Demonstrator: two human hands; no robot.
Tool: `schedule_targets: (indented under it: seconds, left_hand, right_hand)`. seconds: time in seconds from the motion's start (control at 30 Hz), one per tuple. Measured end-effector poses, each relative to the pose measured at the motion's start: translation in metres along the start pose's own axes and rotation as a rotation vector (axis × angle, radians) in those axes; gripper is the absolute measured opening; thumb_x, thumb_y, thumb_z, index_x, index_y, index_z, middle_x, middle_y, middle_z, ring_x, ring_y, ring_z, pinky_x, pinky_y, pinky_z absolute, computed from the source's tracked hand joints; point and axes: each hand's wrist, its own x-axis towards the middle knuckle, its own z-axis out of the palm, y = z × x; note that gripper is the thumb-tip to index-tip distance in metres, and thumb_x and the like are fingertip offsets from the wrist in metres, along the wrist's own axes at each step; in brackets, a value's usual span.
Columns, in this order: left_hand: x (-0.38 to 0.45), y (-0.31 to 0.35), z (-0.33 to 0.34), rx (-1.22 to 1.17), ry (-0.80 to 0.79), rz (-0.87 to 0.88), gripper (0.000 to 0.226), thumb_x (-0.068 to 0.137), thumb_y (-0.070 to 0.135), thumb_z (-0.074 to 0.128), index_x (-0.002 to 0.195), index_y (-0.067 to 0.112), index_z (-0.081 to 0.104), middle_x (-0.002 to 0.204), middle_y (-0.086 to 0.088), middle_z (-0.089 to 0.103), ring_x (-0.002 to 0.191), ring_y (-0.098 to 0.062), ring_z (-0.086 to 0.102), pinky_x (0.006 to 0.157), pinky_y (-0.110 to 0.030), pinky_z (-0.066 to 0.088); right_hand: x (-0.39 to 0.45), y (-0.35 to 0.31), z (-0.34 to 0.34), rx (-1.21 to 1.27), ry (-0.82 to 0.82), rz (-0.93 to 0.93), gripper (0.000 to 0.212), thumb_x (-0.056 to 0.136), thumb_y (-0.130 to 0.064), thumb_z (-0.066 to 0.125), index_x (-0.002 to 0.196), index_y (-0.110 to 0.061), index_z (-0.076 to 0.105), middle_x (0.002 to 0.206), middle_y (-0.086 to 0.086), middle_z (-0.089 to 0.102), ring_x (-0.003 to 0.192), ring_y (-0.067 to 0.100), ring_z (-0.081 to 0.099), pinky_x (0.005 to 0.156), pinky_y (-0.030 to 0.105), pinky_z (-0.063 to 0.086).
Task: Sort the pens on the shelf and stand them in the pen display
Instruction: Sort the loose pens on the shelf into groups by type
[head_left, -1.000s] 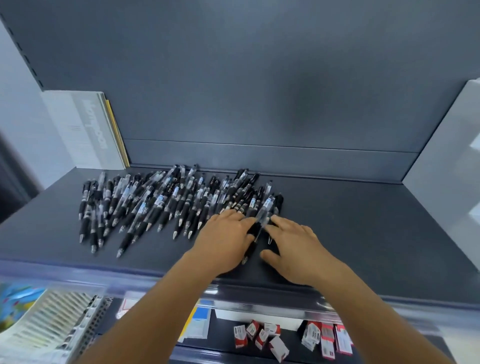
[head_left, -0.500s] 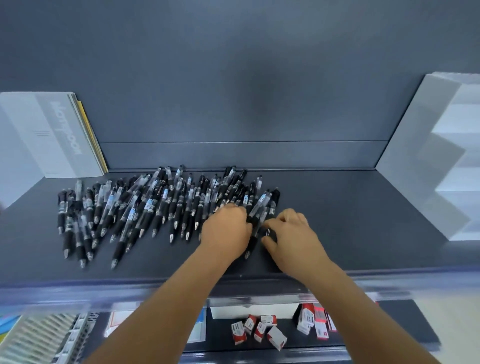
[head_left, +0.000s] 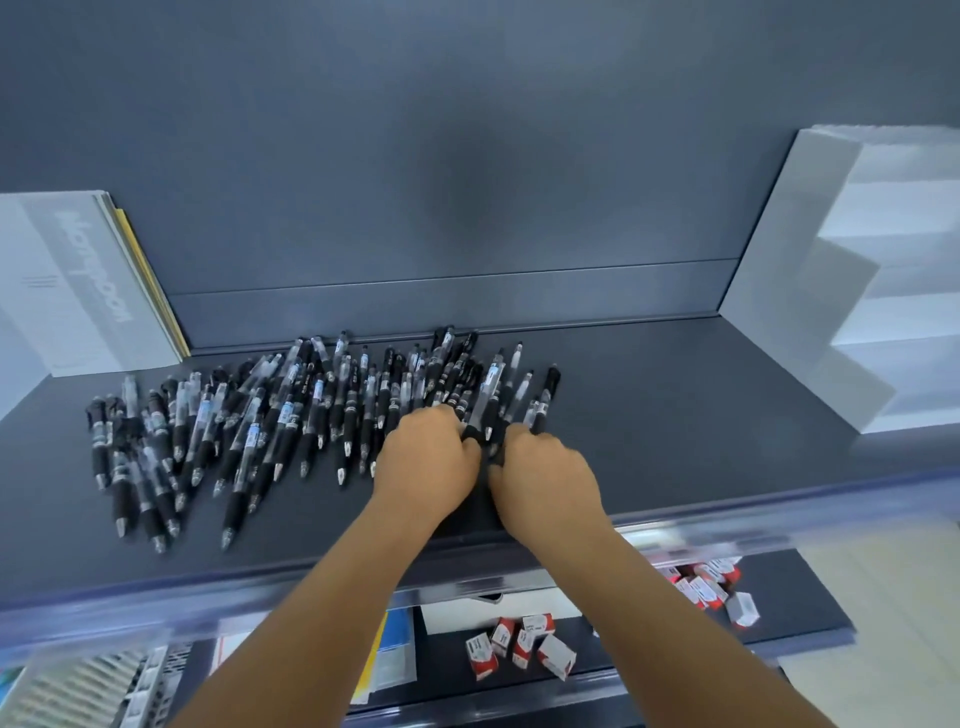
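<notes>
While the bulk of the pens (head_left: 270, 421) lies loose in a fan across the left and middle of the dark shelf (head_left: 675, 415), tips mostly toward the front edge, a gathering step appears to be in hand at the heap's right end. The left hand (head_left: 428, 467) is curled, fingers closed onto a few pens at the pile's edge. Just beside it, almost touching, the right hand (head_left: 545, 475) is likewise curled around pens from the same cluster; the exact count in either grip cannot be told.

No pen display is clearly identified in view. Next move, as judged: the small bundle is to be squared up, lifted clear without dragging neighbours, and carried to the display once located.

At far left a grey folder (head_left: 72, 280) is leaned against the back panel. At right, a pale stepped unit (head_left: 857, 291) is stood. On the lower shelf small red-and-white boxes (head_left: 519, 644) are scattered.
</notes>
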Motion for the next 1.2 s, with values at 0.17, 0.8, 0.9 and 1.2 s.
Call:
schedule_targets:
  seconds: [0.17,0.8,0.9,1.2]
  left_hand:
    - [0.000,0.006,-0.002,-0.039,-0.002,0.019,0.016,0.086,0.024,0.058,0.079,0.010,0.061,0.072,-0.003,0.064,0.068,-0.020,0.059,0.060,-0.029,0.047]
    - [0.020,0.210,0.093,-0.245,-0.124,0.162,0.029,0.089,0.021,0.055,0.118,0.024,0.057,0.094,0.001,0.065,0.086,-0.020,0.062,0.076,-0.034,0.054]
    - [0.022,0.236,0.113,-0.212,-0.128,0.142,0.031,0.089,0.018,0.053,0.120,0.021,0.056,0.106,-0.002,0.064,0.096,-0.022,0.061,0.077,-0.031,0.051]
    - [0.020,0.269,0.140,-0.046,-0.215,0.144,0.011,0.089,0.016,0.050,0.097,0.011,0.056,0.099,-0.010,0.058,0.088,-0.030,0.060,0.067,-0.034,0.047]
  right_hand:
    - [0.003,0.003,-0.005,0.047,0.001,0.041,0.028,0.091,-0.009,0.052,0.117,-0.003,0.043,0.112,0.017,0.061,0.102,0.034,0.060,0.067,0.031,0.037]
    - [0.036,0.232,-0.090,0.039,0.168,0.236,0.022,0.094,-0.020,0.045,0.113,-0.013,0.055,0.106,0.010,0.064,0.097,0.030,0.059,0.076,0.033,0.043]
    - [0.041,0.255,-0.088,0.009,0.123,0.190,0.016,0.093,-0.017,0.046,0.107,-0.013,0.054,0.103,0.009,0.063,0.092,0.027,0.060,0.069,0.030,0.040]
    - [0.045,0.281,-0.086,-0.013,0.035,0.080,0.011,0.093,-0.012,0.045,0.087,-0.018,0.038,0.092,0.006,0.054,0.073,0.020,0.046,0.065,0.027,0.034]
